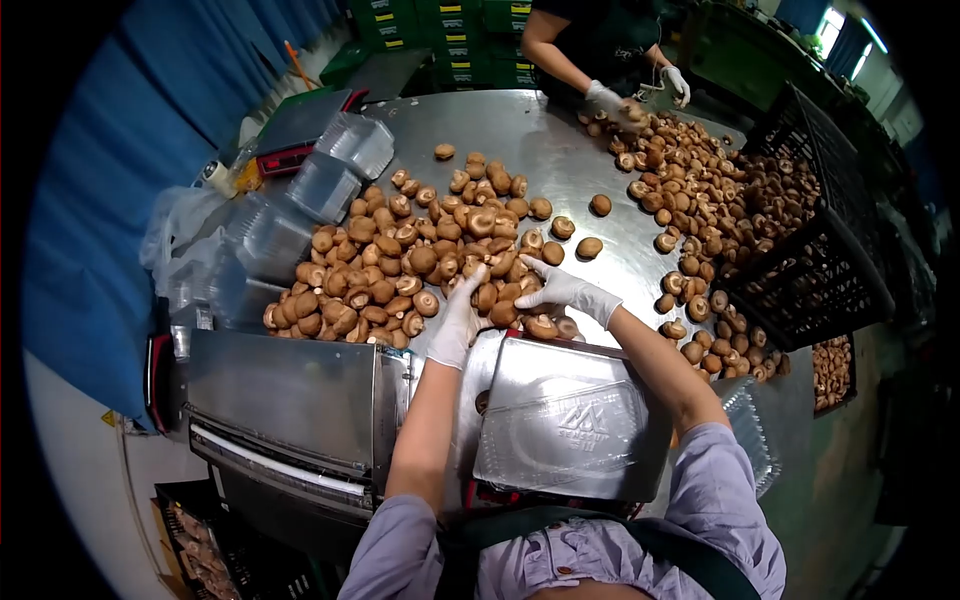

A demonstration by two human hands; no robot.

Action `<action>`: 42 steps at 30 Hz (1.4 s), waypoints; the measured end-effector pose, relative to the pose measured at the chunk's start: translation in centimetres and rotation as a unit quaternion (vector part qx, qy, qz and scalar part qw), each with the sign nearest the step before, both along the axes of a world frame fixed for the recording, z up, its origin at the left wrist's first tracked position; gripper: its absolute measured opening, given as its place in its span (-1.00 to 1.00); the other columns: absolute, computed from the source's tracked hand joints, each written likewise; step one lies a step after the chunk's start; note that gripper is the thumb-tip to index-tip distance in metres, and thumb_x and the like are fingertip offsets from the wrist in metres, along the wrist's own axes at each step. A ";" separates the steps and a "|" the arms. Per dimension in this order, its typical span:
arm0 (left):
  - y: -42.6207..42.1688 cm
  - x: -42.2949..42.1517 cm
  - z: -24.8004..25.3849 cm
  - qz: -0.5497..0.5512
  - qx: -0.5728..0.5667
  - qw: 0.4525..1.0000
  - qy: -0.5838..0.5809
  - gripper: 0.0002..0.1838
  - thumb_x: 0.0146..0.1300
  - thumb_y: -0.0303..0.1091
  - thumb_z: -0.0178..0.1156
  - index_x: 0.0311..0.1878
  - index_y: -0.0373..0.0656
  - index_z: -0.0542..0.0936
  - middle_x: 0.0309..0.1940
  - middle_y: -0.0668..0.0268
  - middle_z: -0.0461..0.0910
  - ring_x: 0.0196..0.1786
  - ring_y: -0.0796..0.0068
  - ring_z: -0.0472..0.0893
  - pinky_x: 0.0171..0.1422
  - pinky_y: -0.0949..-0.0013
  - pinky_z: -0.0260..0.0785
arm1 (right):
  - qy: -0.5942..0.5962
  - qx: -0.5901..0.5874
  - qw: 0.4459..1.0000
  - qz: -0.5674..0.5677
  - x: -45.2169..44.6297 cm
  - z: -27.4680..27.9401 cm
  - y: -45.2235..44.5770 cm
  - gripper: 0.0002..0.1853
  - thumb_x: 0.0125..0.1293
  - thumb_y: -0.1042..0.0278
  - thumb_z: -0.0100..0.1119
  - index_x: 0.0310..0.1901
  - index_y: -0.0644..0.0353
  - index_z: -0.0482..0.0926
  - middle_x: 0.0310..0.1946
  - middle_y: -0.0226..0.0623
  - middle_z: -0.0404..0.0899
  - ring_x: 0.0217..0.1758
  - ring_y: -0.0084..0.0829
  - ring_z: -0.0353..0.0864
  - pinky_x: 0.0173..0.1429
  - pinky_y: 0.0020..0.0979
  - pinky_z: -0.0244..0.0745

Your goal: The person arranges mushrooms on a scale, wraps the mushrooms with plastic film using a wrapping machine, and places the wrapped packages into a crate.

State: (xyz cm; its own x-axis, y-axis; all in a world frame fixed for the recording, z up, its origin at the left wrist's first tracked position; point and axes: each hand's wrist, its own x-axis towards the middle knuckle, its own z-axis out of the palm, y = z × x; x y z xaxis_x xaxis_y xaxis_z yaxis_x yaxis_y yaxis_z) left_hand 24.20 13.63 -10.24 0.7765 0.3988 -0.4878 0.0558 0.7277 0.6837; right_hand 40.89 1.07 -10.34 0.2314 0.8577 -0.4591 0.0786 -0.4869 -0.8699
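Gloved left hand (458, 322) and right hand (572, 292) apart, fingers loosely curved around shiitake mushrooms (487, 297) at the heap's near edge on the counter (480, 120)! Overfill that scoop, and round caps could tumble onto the clear plastic tray (560, 430).

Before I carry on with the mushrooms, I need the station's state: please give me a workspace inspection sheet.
Surface: metal table, loose mushrooms between two heaps.
Job's things: central mushroom heap; tilted black crate with mushrooms at right; metal platform in front.
Clutter: clear plastic trays at left.
Hands: left hand and right hand, both gloved, against the central heap's near side; grip cannot be told.
Cables: nothing seen for certain.
Surroundings: blue curtain left; green crates and co-worker beyond.
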 end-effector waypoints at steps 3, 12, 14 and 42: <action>-1.7 0.3 0.1 0.033 0.057 0.998 -0.017 -0.45 0.16 -0.22 0.32 0.19 -0.14 0.41 0.03 0.23 0.54 -0.01 0.34 0.61 -0.06 0.27 0.57 | -0.005 0.016 1.000 0.019 -0.8 0.8 0.4 0.18 -0.12 0.28 0.58 0.47 0.03 -0.07 0.38 -0.07 0.14 0.40 -0.24 0.20 0.41 -0.40 0.16; -1.3 0.7 -0.2 0.113 0.037 0.993 -0.015 -0.53 0.09 -0.37 0.39 0.07 -0.27 0.52 -0.04 0.26 0.58 -0.06 0.41 0.60 0.00 0.40 0.49 | -0.007 0.037 0.999 0.024 -1.4 1.6 1.3 0.07 -0.11 0.64 0.45 0.45 0.01 0.04 0.23 -0.17 0.37 -0.04 -0.47 0.53 0.03 -0.47 0.53; -1.3 0.8 -0.4 0.128 0.104 0.986 -0.034 -0.58 0.13 -0.41 0.33 0.07 -0.22 0.51 -0.04 0.25 0.59 -0.10 0.38 0.62 -0.07 0.35 0.53 | -0.119 0.114 0.986 0.020 -1.4 1.7 1.0 0.04 -0.10 0.69 0.40 0.44 -0.05 0.09 0.21 -0.18 0.37 -0.17 -0.56 0.54 -0.05 -0.50 0.55; -18.9 -14.4 6.9 -0.066 0.713 0.698 -0.021 -0.36 -0.25 -0.29 0.53 0.02 -0.15 0.59 0.19 0.05 0.39 0.17 0.07 0.45 0.23 0.19 0.34 | -0.522 0.085 0.834 -0.159 -19.3 9.2 -23.1 -0.16 -0.12 0.14 0.46 0.29 -0.04 0.33 0.30 -0.01 0.22 0.28 -0.03 0.29 0.27 -0.18 0.34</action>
State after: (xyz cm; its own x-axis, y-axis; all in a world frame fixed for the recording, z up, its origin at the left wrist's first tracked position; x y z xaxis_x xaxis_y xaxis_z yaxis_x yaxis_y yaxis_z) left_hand 9.82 -5.25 -3.37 0.8544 0.3783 0.3563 0.0153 -0.7037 0.7104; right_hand 21.61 -22.04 -1.15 0.6566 0.7088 0.2577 0.7268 -0.5035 -0.4671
